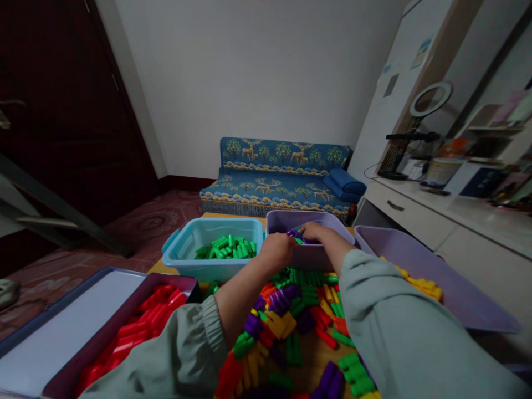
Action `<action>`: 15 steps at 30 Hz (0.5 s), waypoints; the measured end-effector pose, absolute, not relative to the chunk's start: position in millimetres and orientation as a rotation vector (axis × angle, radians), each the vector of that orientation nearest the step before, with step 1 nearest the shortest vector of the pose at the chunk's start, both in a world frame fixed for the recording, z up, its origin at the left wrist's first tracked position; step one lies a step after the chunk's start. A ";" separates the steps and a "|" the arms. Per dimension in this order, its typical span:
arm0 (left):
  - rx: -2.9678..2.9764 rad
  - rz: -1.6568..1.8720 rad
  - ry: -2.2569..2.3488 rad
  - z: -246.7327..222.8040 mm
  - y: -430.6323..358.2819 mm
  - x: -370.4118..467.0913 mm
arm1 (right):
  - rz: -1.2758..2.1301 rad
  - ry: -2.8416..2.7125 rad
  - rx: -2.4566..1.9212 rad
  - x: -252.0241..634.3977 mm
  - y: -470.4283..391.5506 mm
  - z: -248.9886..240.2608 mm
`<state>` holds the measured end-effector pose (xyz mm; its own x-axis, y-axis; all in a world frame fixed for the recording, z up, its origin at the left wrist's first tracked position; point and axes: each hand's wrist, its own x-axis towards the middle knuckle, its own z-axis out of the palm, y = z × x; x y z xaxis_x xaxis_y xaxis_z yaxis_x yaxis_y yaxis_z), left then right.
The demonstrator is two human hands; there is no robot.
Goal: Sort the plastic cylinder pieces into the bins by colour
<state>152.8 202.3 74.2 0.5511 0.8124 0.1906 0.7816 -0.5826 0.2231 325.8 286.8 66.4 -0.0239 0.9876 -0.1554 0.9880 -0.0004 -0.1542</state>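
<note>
My left hand (279, 247) is closed at the near left rim of the middle purple bin (318, 252). A green plastic building block (298, 241) shows beside its fingertips, but whether the fingers grip it is hidden. Inside the same bin, my right hand (313, 231) reaches down with curled fingers next to purple building blocks (294, 234). What those fingers hold cannot be made out. Below my hands lies a mixed pile of green, purple, red, orange and yellow building blocks (282, 299) on the wooden table (311, 354).
Left of the purple bin stands a light blue bin (211, 269) with green blocks. An open case (62, 327) at lower left holds red blocks. Another purple bin (440, 282) at right contains yellow blocks. Beyond the table is a patterned sofa (274, 188).
</note>
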 end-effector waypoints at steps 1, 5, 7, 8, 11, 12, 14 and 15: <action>2.665 0.411 1.386 75.2 201.7 153.1 | -0.353 2.189 2.164 325.4 288.4 64.9; 2.672 0.359 1.450 78.5 200.4 155.2 | -0.366 2.102 2.094 324.5 289.5 61.9; 2.685 0.312 1.487 78.9 200.8 156.8 | -0.360 2.102 2.097 324.8 287.6 63.2; 2.694 0.289 1.502 78.9 201.1 157.5 | -0.354 2.113 2.106 324.9 286.4 64.6; 2.730 0.244 1.507 78.3 201.8 158.8 | -0.343 2.171 2.134 323.4 283.0 70.3; 2.741 0.242 1.505 78.2 201.7 159.0 | -0.352 2.190 2.129 322.1 282.2 72.3; 2.759 0.247 1.496 78.4 201.1 159.2 | -0.395 2.207 2.093 318.2 280.9 75.2; 2.762 0.249 1.495 78.6 200.5 159.3 | -0.420 2.205 2.069 315.8 280.4 76.0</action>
<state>159.3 200.5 78.6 0.5373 0.8312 0.1430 0.8326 -0.5497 0.0670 315.8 280.4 76.0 -0.0794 0.9650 -0.2501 0.9893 0.0455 -0.1385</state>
